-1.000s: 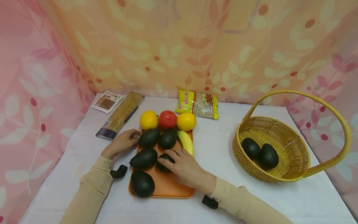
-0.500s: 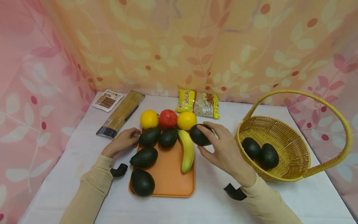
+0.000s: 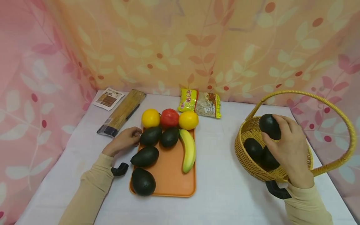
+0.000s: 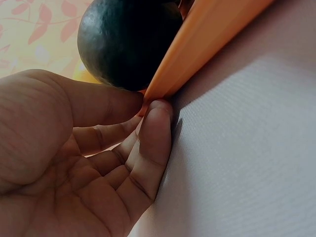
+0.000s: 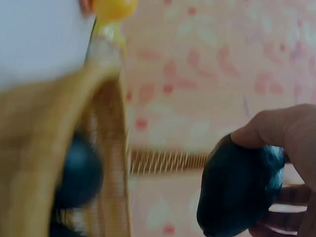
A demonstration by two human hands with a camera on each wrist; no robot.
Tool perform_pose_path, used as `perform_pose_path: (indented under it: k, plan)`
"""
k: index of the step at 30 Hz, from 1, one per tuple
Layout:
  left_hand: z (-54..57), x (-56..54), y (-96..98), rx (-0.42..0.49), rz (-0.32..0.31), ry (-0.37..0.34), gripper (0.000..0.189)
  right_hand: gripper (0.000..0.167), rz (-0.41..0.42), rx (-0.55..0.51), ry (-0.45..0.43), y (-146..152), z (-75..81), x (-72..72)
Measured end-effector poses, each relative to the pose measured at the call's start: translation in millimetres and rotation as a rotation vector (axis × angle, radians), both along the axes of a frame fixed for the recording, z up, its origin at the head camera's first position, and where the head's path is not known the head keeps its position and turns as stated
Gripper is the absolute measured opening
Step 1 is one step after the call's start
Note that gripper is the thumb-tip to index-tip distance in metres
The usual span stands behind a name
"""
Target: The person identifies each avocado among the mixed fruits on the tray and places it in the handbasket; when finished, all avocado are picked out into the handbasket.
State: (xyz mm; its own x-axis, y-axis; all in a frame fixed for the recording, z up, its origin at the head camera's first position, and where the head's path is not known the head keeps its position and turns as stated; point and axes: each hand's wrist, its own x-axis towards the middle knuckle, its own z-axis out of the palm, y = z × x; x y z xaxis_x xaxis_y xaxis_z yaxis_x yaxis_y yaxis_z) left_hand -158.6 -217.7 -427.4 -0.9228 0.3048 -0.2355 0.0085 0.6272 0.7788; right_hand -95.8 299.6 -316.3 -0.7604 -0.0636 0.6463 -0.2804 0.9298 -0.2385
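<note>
My right hand (image 3: 292, 150) holds a dark avocado (image 3: 269, 126) above the wicker basket (image 3: 241, 156), within the arc of its handle. In the right wrist view the thumb lies on one side of that avocado (image 5: 239, 185) and fingers on the other. Two more avocados (image 3: 253, 149) lie in the basket, one partly hidden by the hand. My left hand (image 3: 125, 141) pinches the left rim of the orange tray (image 4: 197, 44) between thumb and fingertips. Several avocados (image 3: 145, 157) and a banana (image 3: 188, 151) rest on the tray.
At the tray's far end sit a red apple (image 3: 169, 118) and two yellow round fruits (image 3: 150, 118). Behind them lies a yellow pasta bag (image 3: 199, 102). A noodle pack (image 3: 122, 112) and a white sachet (image 3: 108, 98) lie back left. Patterned cloth (image 3: 157, 43) surrounds the table.
My right hand has lifted an avocado off the tray and carried it right, to above the basket. My left hand has stayed at the tray's left edge.
</note>
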Motion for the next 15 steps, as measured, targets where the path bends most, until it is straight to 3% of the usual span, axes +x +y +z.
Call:
perform_pose_path:
  k: [6,15]
  plan:
    - [0.4,-1.1,-1.4,-0.003,-0.003,0.014,0.036,0.062,-0.234,0.031,-0.165,39,-8.3,2.5]
    - [-2.6,-1.0,0.3,0.007,0.004,0.013,0.036,0.061,-0.324,0.106,-0.487,64,-21.0,3.9]
